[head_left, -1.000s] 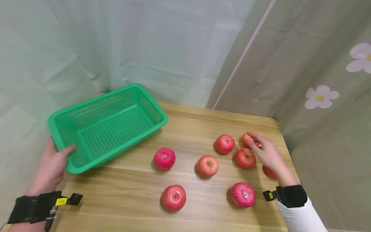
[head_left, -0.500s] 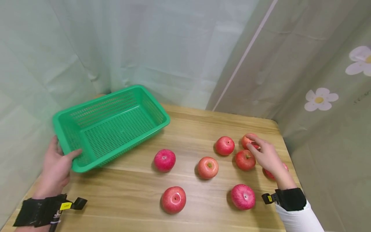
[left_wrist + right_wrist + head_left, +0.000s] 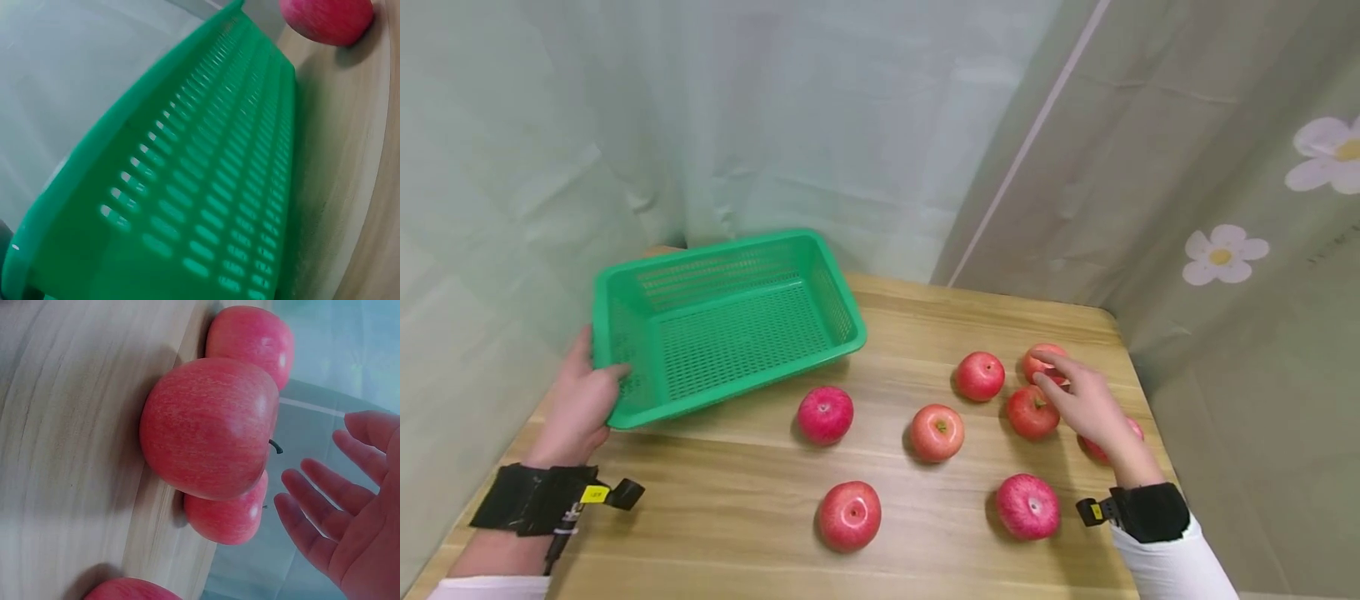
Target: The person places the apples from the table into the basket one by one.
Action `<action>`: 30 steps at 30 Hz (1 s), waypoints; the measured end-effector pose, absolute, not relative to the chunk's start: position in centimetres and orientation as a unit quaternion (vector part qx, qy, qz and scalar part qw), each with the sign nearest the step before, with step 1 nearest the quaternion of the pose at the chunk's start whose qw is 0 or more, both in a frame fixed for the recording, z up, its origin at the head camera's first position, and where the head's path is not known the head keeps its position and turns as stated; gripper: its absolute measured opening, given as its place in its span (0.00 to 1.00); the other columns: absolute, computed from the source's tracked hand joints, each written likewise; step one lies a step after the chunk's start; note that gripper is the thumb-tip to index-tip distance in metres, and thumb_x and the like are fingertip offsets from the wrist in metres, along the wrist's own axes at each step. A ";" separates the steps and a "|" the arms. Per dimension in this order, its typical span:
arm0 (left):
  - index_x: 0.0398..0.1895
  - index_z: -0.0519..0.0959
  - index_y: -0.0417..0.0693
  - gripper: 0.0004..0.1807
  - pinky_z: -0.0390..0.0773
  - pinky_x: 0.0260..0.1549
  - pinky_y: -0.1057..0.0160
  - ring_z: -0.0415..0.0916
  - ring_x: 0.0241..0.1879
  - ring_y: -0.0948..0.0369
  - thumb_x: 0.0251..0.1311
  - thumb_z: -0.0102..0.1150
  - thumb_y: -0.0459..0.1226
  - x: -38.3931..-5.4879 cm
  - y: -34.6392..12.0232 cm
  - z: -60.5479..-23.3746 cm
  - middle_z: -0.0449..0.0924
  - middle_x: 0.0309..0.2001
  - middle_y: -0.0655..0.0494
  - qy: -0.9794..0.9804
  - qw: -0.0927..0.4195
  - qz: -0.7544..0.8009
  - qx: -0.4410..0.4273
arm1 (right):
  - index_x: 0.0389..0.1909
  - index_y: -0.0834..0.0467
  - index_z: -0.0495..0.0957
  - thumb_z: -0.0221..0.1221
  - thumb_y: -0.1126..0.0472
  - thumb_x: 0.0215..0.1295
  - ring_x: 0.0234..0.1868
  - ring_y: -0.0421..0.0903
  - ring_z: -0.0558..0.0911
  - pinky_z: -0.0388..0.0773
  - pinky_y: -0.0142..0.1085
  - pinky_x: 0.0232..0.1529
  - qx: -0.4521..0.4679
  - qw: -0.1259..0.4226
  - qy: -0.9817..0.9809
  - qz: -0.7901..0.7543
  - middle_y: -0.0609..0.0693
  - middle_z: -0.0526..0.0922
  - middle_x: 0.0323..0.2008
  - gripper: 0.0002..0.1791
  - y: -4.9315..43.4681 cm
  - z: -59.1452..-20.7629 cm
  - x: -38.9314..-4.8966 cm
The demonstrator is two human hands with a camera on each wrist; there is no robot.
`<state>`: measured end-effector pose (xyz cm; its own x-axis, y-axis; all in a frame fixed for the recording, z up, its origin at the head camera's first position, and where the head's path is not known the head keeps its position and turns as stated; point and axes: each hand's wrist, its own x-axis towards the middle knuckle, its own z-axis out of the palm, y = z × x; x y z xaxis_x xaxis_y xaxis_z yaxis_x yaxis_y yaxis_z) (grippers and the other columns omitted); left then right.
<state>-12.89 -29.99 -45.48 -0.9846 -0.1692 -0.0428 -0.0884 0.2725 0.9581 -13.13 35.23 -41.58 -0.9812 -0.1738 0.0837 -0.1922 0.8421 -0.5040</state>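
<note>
My left hand [image 3: 580,404] grips the left end of an empty green plastic basket [image 3: 745,385], thumb over the rim and the other fingers outside, partly hidden. In the left wrist view, the perforated side of the basket stands close above the wooden surface. On the right, my right hand [image 3: 1088,404] hovers with loosely bent fingers, holding nothing. Below its fingertips is a red apple [image 3: 1033,412] with a stem; another apple [image 3: 1042,360] behind it is partly covered by the fingers. The right wrist view shows a gap between the fingers and the nearest apple [image 3: 209,428].
Several more apples lie spread over the wooden table [image 3: 737,500], among them a dark pink apple [image 3: 825,415] near the basket and a front apple [image 3: 849,517]. One apple [image 3: 1097,451] is partly behind my right wrist. Curtains [image 3: 850,125] hang around the table's back and sides.
My left hand has moved the basket to the right, turning it a little so its long side lies more level in view. The right hand has stayed almost in place above the apples.
</note>
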 end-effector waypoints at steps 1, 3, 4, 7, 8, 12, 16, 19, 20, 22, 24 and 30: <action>0.80 0.33 0.62 0.40 0.77 0.41 0.70 0.54 0.65 0.45 0.73 0.37 0.31 -13.3 -30.0 -45.5 0.41 0.76 0.40 -0.804 0.030 -0.588 0.082 | 0.65 0.55 0.72 0.57 0.56 0.72 0.50 0.55 0.78 0.78 0.58 0.47 0.097 0.017 -0.960 0.263 0.57 0.79 0.57 0.23 35.2 -41.6 -13.2; 0.80 0.33 0.60 0.39 0.76 0.43 0.67 0.54 0.66 0.44 0.73 0.37 0.31 -14.1 -29.8 -45.5 0.43 0.76 0.38 -0.817 0.028 -0.571 0.079 | 0.66 0.55 0.72 0.57 0.56 0.72 0.50 0.55 0.78 0.78 0.57 0.46 0.101 0.015 -0.959 0.263 0.57 0.79 0.57 0.23 35.2 -41.7 -13.2; 0.80 0.33 0.59 0.39 0.76 0.44 0.65 0.55 0.65 0.43 0.73 0.37 0.32 -14.5 -29.7 -45.5 0.44 0.76 0.38 -0.824 0.028 -0.561 0.076 | 0.66 0.55 0.72 0.57 0.56 0.72 0.50 0.55 0.78 0.79 0.56 0.45 0.100 0.015 -0.960 0.263 0.57 0.79 0.56 0.23 35.2 -41.7 -13.2; 0.80 0.33 0.53 0.40 0.75 0.46 0.58 0.55 0.65 0.41 0.72 0.38 0.31 -15.7 -29.3 -45.5 0.46 0.75 0.35 -0.836 0.020 -0.545 0.064 | 0.66 0.55 0.72 0.57 0.57 0.72 0.51 0.54 0.78 0.79 0.56 0.46 0.100 0.012 -0.959 0.266 0.56 0.78 0.57 0.24 35.2 -41.8 -13.1; 0.80 0.33 0.51 0.40 0.75 0.45 0.58 0.56 0.64 0.40 0.72 0.38 0.31 -16.2 -29.1 -45.5 0.46 0.74 0.34 -0.840 0.017 -0.540 0.060 | 0.66 0.56 0.72 0.58 0.57 0.72 0.50 0.55 0.78 0.79 0.56 0.46 0.100 0.011 -0.959 0.266 0.57 0.79 0.57 0.24 35.2 -41.8 -13.1; 0.80 0.31 0.46 0.41 0.73 0.48 0.49 0.56 0.63 0.40 0.71 0.39 0.32 -17.8 -28.1 -45.6 0.45 0.74 0.31 -0.848 0.002 -0.527 0.048 | 0.65 0.55 0.72 0.57 0.53 0.72 0.50 0.54 0.77 0.79 0.55 0.46 0.097 0.004 -0.959 0.267 0.56 0.79 0.56 0.24 35.2 -41.9 -13.0; 0.79 0.31 0.44 0.41 0.69 0.53 0.37 0.55 0.63 0.39 0.71 0.39 0.31 -19.3 -26.9 -45.5 0.44 0.74 0.30 -0.849 -0.007 -0.528 0.031 | 0.65 0.55 0.73 0.56 0.48 0.72 0.50 0.54 0.77 0.79 0.55 0.46 0.097 0.000 -0.958 0.269 0.56 0.79 0.56 0.25 35.1 -41.8 -13.0; 0.79 0.31 0.44 0.41 0.66 0.55 0.33 0.55 0.63 0.38 0.71 0.39 0.30 -20.4 -26.0 -45.4 0.46 0.73 0.29 -0.847 -0.019 -0.530 0.013 | 0.65 0.55 0.73 0.56 0.48 0.72 0.49 0.53 0.78 0.79 0.55 0.46 0.101 -0.001 -0.959 0.266 0.56 0.79 0.56 0.25 35.0 -41.9 -13.1; 0.80 0.31 0.45 0.41 0.66 0.55 0.33 0.55 0.63 0.38 0.71 0.39 0.30 -20.8 -25.7 -45.3 0.46 0.73 0.29 -0.848 -0.024 -0.529 0.008 | 0.65 0.55 0.73 0.56 0.48 0.72 0.48 0.53 0.78 0.79 0.55 0.46 0.102 -0.002 -0.959 0.265 0.56 0.79 0.56 0.25 35.0 -41.9 -13.1; 0.80 0.30 0.47 0.42 0.65 0.56 0.33 0.56 0.63 0.39 0.71 0.39 0.30 -21.5 -24.9 -45.3 0.46 0.73 0.29 -0.850 -0.031 -0.526 -0.002 | 0.65 0.56 0.73 0.57 0.51 0.72 0.49 0.53 0.78 0.79 0.55 0.46 0.102 -0.005 -0.958 0.267 0.56 0.79 0.56 0.24 35.0 -41.8 -13.1; 0.80 0.30 0.49 0.42 0.66 0.56 0.34 0.57 0.62 0.39 0.71 0.40 0.30 -22.3 -24.1 -45.3 0.46 0.73 0.30 -0.849 -0.036 -0.526 -0.010 | 0.66 0.55 0.72 0.58 0.53 0.72 0.49 0.53 0.77 0.79 0.55 0.47 0.101 -0.010 -0.958 0.268 0.55 0.79 0.57 0.24 35.0 -41.8 -13.1; 0.80 0.34 0.49 0.41 0.63 0.59 0.33 0.57 0.63 0.41 0.70 0.41 0.29 -24.2 -21.8 -45.2 0.49 0.73 0.31 -0.858 -0.030 -0.510 -0.040 | 0.66 0.55 0.72 0.58 0.56 0.71 0.49 0.53 0.78 0.79 0.55 0.47 0.105 -0.015 -0.957 0.270 0.56 0.79 0.57 0.24 35.2 -42.0 -13.2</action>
